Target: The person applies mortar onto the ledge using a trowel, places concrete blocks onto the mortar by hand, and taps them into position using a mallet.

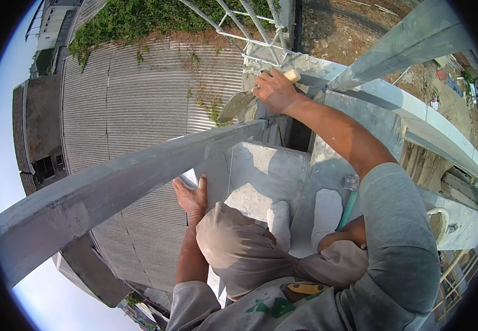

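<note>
My right hand (276, 91) is closed round the pale wooden handle (292, 75) of a trowel. A grey, mortar-smeared blade (235, 107) shows at its lower left, over the rough mortar at the wall's corner. My left hand (192, 196) grips the edge of a smooth grey block (215, 172), thumb on the near face and the fingers partly hidden at the far side. A long grey beam (123, 179) slants between my two hands and ends close to the mortared corner.
My white-covered feet (328, 215) stand on grey boards (297, 234). White steel rods (258, 38) rise beyond the corner. A thick grey post (399, 49) slants at upper right. Below lies a corrugated roof (129, 105). A pale bucket (438, 226) is at right.
</note>
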`<act>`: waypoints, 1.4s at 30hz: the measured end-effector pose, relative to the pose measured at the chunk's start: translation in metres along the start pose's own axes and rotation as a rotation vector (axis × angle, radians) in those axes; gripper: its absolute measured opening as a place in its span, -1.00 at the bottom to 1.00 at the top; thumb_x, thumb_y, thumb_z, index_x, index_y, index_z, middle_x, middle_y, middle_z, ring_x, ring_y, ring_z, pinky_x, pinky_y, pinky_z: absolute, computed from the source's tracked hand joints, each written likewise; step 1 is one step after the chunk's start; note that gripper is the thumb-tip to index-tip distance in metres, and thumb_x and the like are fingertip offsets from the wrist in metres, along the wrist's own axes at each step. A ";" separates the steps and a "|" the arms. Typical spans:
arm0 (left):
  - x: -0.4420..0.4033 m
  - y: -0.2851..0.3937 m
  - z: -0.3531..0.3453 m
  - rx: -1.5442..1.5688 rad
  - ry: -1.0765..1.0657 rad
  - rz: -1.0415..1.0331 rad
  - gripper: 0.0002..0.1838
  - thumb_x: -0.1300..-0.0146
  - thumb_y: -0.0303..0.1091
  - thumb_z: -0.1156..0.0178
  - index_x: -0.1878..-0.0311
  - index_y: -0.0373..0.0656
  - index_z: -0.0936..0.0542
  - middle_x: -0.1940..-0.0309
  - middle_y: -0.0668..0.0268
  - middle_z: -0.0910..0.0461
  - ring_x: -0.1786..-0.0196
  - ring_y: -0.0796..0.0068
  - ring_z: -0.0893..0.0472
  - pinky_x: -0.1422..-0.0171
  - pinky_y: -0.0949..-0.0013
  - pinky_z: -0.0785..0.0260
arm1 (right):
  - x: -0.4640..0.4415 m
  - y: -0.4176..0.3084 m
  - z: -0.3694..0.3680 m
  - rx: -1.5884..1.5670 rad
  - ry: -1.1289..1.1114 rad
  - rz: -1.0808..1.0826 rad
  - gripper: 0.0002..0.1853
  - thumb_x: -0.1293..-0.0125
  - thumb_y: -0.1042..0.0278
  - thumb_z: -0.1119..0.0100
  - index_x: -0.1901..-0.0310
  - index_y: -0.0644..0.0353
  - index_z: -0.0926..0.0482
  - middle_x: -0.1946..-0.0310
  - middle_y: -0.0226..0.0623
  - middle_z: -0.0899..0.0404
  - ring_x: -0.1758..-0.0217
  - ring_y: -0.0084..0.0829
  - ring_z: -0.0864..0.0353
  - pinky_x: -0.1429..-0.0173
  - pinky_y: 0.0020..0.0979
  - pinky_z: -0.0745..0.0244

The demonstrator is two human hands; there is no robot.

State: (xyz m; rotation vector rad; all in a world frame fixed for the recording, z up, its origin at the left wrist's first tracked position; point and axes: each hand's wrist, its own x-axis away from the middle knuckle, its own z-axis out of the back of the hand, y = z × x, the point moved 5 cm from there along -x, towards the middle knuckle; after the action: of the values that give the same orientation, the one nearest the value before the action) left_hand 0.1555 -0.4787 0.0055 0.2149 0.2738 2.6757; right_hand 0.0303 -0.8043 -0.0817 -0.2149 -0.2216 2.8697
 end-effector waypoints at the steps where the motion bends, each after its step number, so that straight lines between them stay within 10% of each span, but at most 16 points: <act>1: 0.001 -0.003 -0.001 -0.011 0.029 -0.008 0.02 0.03 0.02 -0.36 -0.41 -0.26 -0.08 -0.31 -0.05 -0.23 -0.36 -0.05 -0.26 -0.39 0.10 -0.15 | 0.001 0.005 0.005 -0.033 -0.028 -0.063 -0.82 -0.13 0.29 -0.16 0.24 0.06 -0.66 0.09 -0.25 -0.56 -0.13 -0.32 -0.47 -0.18 -0.24 -0.29; 10: 0.001 0.002 0.005 -0.058 -0.030 0.064 0.08 0.04 0.11 -0.32 -0.43 -0.27 -0.03 -0.35 -0.03 -0.19 -0.40 -0.04 -0.22 -0.43 0.09 -0.11 | 0.072 0.039 0.098 -0.353 -0.207 -0.525 -0.74 -0.04 0.38 -0.11 0.23 0.26 -0.64 0.06 0.01 -0.59 -0.09 -0.07 -0.54 -0.15 -0.14 -0.43; 12: 0.003 0.008 0.012 -0.077 -0.102 0.100 0.08 0.05 0.09 -0.35 -0.44 -0.23 -0.02 -0.36 -0.03 -0.18 -0.40 -0.04 -0.21 -0.42 0.05 -0.11 | 0.104 0.044 0.135 -0.386 -0.365 -0.608 -0.61 -0.21 0.14 -0.18 0.02 0.23 -0.59 0.02 0.02 -0.58 -0.10 -0.04 -0.54 -0.20 -0.18 -0.43; 17: -0.011 -0.018 0.000 0.064 -0.116 -0.078 0.10 0.08 0.01 -0.40 -0.43 -0.25 -0.02 -0.35 -0.09 -0.18 -0.39 -0.11 -0.23 -0.37 0.05 -0.19 | 0.237 0.058 0.206 -0.345 -0.189 -0.883 -0.60 -0.17 0.11 -0.24 0.07 0.24 -0.62 0.08 0.06 -0.60 0.02 0.01 -0.58 -0.13 -0.15 -0.44; 22: -0.045 -0.072 -0.028 0.078 -0.188 -0.230 0.02 0.04 -0.04 -0.41 -0.40 -0.25 -0.08 -0.27 -0.07 -0.26 -0.29 -0.10 -0.35 -0.30 -0.03 -0.27 | 0.434 0.031 0.281 -0.543 -0.061 -1.366 -0.67 -0.19 0.11 -0.29 0.19 0.22 -0.64 0.37 -0.18 -0.64 0.30 -0.29 -0.56 0.11 -0.34 -0.43; 28: -0.056 -0.087 -0.027 0.133 -0.156 -0.121 -0.05 0.06 -0.04 -0.39 -0.36 -0.19 -0.17 -0.12 -0.02 -0.46 -0.14 -0.06 -0.49 -0.18 0.01 -0.31 | 0.618 -0.077 0.364 -0.158 0.002 -1.815 -0.70 -0.09 0.18 -0.33 0.28 0.28 -0.67 0.43 -0.13 -0.66 0.38 -0.35 -0.58 0.17 -0.33 -0.45; 31: -0.018 -0.023 0.005 0.131 -0.141 -0.082 -0.12 0.08 -0.07 -0.38 -0.30 -0.28 -0.26 -0.11 -0.06 -0.46 -0.12 -0.03 -0.49 -0.17 0.08 -0.30 | 0.674 -0.105 0.340 0.000 -0.408 -2.023 -0.60 -0.04 0.16 -0.36 0.40 0.45 -0.58 0.51 0.04 -0.60 0.48 -0.08 -0.61 0.25 -0.13 -0.48; 38: -0.030 0.007 0.032 0.022 -0.135 -0.036 -0.02 0.21 -0.01 -0.44 -0.33 -0.19 -0.29 -0.07 -0.06 -0.54 -0.14 -0.04 -0.52 -0.23 0.13 -0.32 | 0.561 -0.065 0.244 -0.211 -0.007 -1.522 -0.60 -0.21 0.30 -0.25 0.06 0.48 -0.52 0.00 0.28 -0.50 -0.09 0.15 -0.50 -0.21 -0.13 -0.38; 42: -0.053 0.029 0.037 -0.021 -0.070 -0.140 -0.04 0.18 -0.04 -0.44 -0.33 -0.21 -0.30 -0.05 -0.06 -0.55 -0.10 0.02 -0.56 -0.18 0.17 -0.36 | 0.518 -0.053 0.241 0.155 0.122 -1.162 -0.62 -0.25 0.18 -0.26 0.08 0.35 -0.55 0.14 0.05 -0.58 0.04 0.09 -0.56 -0.10 -0.13 -0.44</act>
State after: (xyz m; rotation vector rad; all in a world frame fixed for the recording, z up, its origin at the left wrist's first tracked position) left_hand 0.1978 -0.5218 0.0425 0.2727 0.2293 2.5262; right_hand -0.4926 -0.6495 0.0975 -0.1522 -0.0547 1.7027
